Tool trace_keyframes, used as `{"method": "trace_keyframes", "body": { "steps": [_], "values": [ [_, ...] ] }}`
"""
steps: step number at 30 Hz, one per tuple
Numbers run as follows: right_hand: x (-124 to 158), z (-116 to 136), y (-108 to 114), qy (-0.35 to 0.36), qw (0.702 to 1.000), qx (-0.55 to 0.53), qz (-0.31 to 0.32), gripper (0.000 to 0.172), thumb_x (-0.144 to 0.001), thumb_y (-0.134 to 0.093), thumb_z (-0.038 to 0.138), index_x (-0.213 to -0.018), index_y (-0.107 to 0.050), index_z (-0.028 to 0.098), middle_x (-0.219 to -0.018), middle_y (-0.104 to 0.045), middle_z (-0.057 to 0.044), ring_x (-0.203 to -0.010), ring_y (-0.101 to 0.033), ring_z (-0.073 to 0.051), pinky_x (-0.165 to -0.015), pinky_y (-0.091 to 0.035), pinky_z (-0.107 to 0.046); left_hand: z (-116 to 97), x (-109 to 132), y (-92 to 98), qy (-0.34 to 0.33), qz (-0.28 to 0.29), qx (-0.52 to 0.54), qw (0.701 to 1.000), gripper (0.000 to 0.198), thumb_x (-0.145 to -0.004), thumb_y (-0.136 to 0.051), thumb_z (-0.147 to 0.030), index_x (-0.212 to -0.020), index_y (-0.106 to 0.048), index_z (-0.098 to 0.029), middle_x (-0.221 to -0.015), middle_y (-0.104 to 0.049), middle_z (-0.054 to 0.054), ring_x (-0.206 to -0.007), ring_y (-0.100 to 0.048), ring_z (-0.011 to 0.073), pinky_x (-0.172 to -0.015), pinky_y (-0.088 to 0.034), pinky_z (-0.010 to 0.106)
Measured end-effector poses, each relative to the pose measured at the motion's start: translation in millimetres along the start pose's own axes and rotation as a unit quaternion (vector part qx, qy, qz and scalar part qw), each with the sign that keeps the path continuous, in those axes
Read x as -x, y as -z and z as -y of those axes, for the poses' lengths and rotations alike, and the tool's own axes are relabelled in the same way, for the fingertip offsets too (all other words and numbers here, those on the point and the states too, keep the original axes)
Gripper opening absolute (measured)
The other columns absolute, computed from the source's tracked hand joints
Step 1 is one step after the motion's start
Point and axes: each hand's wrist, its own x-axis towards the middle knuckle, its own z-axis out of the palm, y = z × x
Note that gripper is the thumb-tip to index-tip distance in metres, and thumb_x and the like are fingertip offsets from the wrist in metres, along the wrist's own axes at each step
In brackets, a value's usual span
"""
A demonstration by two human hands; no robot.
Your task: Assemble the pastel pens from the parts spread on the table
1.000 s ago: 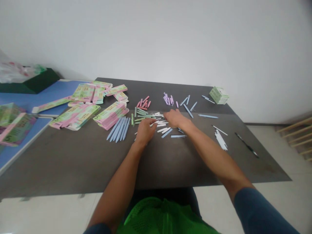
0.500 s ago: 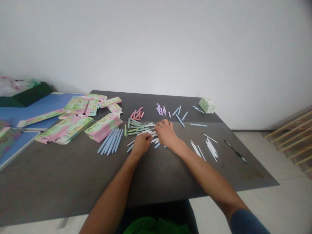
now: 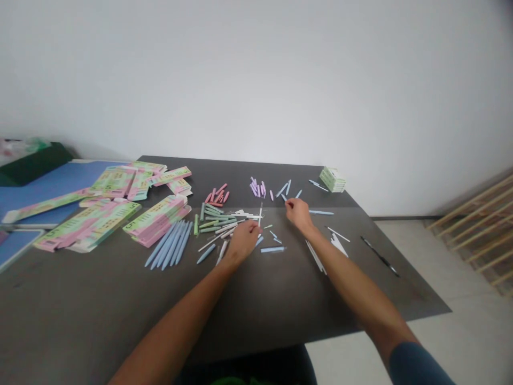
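White pen refill (image 3: 261,212): standing nearly upright out of the left hand (image 3: 245,238), above the dark tabletop (image 3: 256,310), with loose white refills (image 3: 245,214) lying just behind and to its left.
Left fingers: closing in a narrow pinch around the refill's lower part, the thumb and forefinger leaving no gap that is showing.
Right fingers: curling together at the tips; the right hand (image 3: 297,215) is meeting a light-blue pen barrel (image 3: 284,197) in this view, but whether it is gripping it or merely sitting in front, I cannot tell.
Refill's handling: probably weighing very little, staying stiff along its length, feeling smooth and tending to roll or twist between fingers; hard bending would be risking a kink.
Refill's hold: mid-shaft is looking best for a light two-finger pinch, keeping clear of the fine tip.
Green pen barrels (image 3: 218,218): lying bunched to the left of the refill, well apart from the right hand.
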Motion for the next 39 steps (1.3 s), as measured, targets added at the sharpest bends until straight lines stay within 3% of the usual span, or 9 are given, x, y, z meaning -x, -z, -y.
{"method": "trace_keyframes", "body": {
  "steps": [5, 10, 14, 19, 26, 33, 39],
  "values": [
    [-51, -58, -9, -0.064, 0.997, 0.031, -0.002, 0.034, -0.093, -0.044, 0.019, -0.097, -0.078, 0.014, -0.1, -0.076, -0.014, -0.094, -0.068, -0.024, -0.083, -0.045, -0.028, -26, -53, -44.2, 0.004, 0.015, 0.029, 0.999, 0.022, -0.088, -0.052, -0.022, -0.084, -0.073, -0.016, -0.088, -0.078, 0.008, -0.078, -0.07, 0.0171, -0.073, -0.051, 0.026],
    [-107, -114, -16, -0.121, 0.99, 0.077, -0.017, 0.037, -0.095, -0.041, 0.018, -0.102, -0.077, 0.011, -0.106, -0.074, -0.02, -0.1, -0.067, -0.026, -0.088, -0.044, -0.03, -28, -101, -89.8, 0.007, 0.019, 0.068, 0.997, 0.023, -0.088, -0.054, -0.027, -0.084, -0.074, -0.016, -0.089, -0.078, 0.008, -0.079, -0.071, 0.0171, -0.074, -0.052, 0.026],
    [-150, -151, -23, -0.153, 0.982, 0.108, -0.025, 0.038, -0.094, -0.04, 0.014, -0.113, -0.073, 0.008, -0.112, -0.071, -0.023, -0.108, -0.063, -0.028, -0.095, -0.041, -0.033, -25, -125, -105.8, 0.008, 0.016, 0.094, 0.995, 0.023, -0.087, -0.056, -0.03, -0.085, -0.074, -0.016, -0.087, -0.078, 0.007, -0.077, -0.07, 0.0174, -0.073, -0.051, 0.027],
    [-188, -184, -39, -0.193, 0.973, 0.123, -0.022, 0.04, -0.091, -0.044, 0.011, -0.125, -0.065, 0.013, -0.124, -0.067, -0.019, -0.119, -0.053, -0.029, -0.095, -0.041, -0.035, -18, -134, -101.7, 0.025, 0.02, 0.102, 0.994, 0.024, -0.087, -0.056, -0.034, -0.085, -0.072, -0.016, -0.084, -0.078, 0.006, -0.071, -0.068, 0.0171, -0.068, -0.049, 0.027],
    [-205, -203, -56, -0.215, 0.969, 0.118, -0.002, 0.031, -0.09, -0.052, 0.013, -0.115, -0.07, 0.012, -0.116, -0.068, -0.02, -0.122, -0.05, -0.033, -0.094, -0.042, -0.038, -12, -125, -83.1, 0.042, 0.021, 0.099, 0.994, 0.024, -0.086, -0.057, -0.034, -0.086, -0.072, -0.015, -0.083, -0.078, 0.005, -0.069, -0.066, 0.016, -0.066, -0.046, 0.026],
    [-183, -185, -52, -0.199, 0.977, 0.076, -0.023, 0.034, -0.083, -0.06, 0.012, -0.115, -0.071, 0.013, -0.12, -0.066, -0.02, -0.123, -0.047, -0.034, -0.096, -0.041, -0.04, -20, -106, -66.1, 0.042, 0.011, 0.105, 0.994, 0.022, -0.084, -0.057, -0.031, -0.083, -0.072, -0.015, -0.083, -0.078, 0.006, -0.069, -0.067, 0.0164, -0.063, -0.045, 0.026],
    [-149, -143, -32, -0.167, 0.984, -0.036, -0.039, 0.032, -0.078, -0.061, 0.01, -0.107, -0.073, 0.01, -0.119, -0.065, -0.023, -0.122, -0.049, -0.035, -0.102, -0.037, -0.044, -12, -73, -49.3, 0.04, -0.006, 0.116, 0.992, 0.023, -0.084, -0.058, -0.034, -0.084, -0.072, -0.015, -0.082, -0.077, 0.006, -0.069, -0.067, 0.0167, -0.065, -0.046, 0.026]
  ]
}}
